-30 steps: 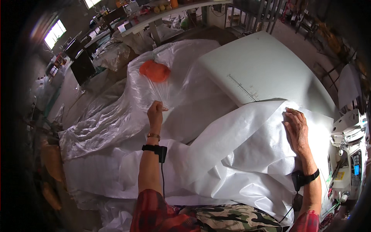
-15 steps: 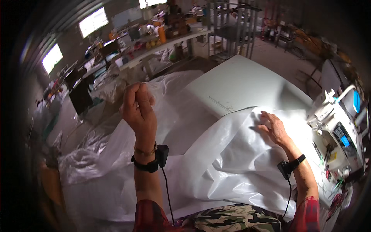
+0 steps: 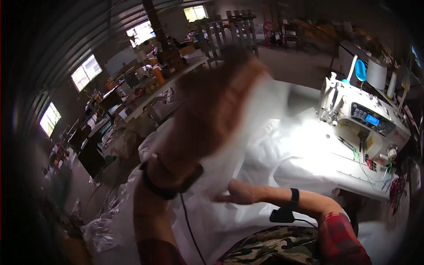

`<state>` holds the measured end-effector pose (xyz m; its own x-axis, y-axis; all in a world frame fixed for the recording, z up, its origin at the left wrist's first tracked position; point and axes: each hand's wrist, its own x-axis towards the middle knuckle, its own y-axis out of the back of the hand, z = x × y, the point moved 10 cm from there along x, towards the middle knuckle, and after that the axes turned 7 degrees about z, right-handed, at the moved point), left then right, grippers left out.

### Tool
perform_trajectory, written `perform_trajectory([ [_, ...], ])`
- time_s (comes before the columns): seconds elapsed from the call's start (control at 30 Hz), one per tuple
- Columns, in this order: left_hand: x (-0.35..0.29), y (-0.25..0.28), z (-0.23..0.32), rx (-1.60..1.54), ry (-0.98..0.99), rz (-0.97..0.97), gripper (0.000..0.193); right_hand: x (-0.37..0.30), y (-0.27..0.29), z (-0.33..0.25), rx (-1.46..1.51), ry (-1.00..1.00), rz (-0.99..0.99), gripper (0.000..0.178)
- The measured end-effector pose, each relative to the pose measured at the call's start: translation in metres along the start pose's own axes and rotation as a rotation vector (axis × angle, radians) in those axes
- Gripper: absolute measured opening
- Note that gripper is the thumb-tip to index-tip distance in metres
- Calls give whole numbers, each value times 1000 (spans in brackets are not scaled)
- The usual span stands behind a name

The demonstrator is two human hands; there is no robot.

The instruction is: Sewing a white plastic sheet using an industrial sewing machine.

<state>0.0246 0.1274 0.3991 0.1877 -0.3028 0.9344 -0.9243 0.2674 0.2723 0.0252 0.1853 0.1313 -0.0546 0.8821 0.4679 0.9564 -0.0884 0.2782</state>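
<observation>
My left hand [image 3: 212, 110] is raised close in front of me and smeared by motion, so its fingers cannot be made out. It covers part of the white plastic sheet [image 3: 282, 170] behind it. My right hand [image 3: 242, 192] reaches leftward, low over the sheet, its blurred fingertips by the crumpled material near my lap. Whether it grips the sheet is unclear. Loose and wrinkled, the sheet spreads over the worktable and down to the left. A white sewing machine [image 3: 366, 115] with a lit blue display stands to the right of both hands.
Bright lamplight falls on the machine bed, where green threads [image 3: 358, 155] and small tools lie. A thread cone [image 3: 376, 75] stands behind the machine. A cluttered long bench [image 3: 145, 102] is at the far left, with a metal rack [image 3: 227, 33] at the back.
My left hand has risen and swung rightward, nearer to me. My right hand has left the sheet near the machine and moved left and down. The view has turned right.
</observation>
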Motion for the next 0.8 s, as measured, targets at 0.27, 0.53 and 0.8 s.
perform_trajectory([
  [0.27,-63,-15,-169,-118,625,-56,24,-170,141,-90,643,135,311,13],
  [0.53,-273,-133,-224,-80,948,-345,25,-281,282,-65,-320,-124,1526,13],
  [0.8,-341,-147,-248,87,1092,-409,28,-176,209,-10,-1425,-113,137,52],
])
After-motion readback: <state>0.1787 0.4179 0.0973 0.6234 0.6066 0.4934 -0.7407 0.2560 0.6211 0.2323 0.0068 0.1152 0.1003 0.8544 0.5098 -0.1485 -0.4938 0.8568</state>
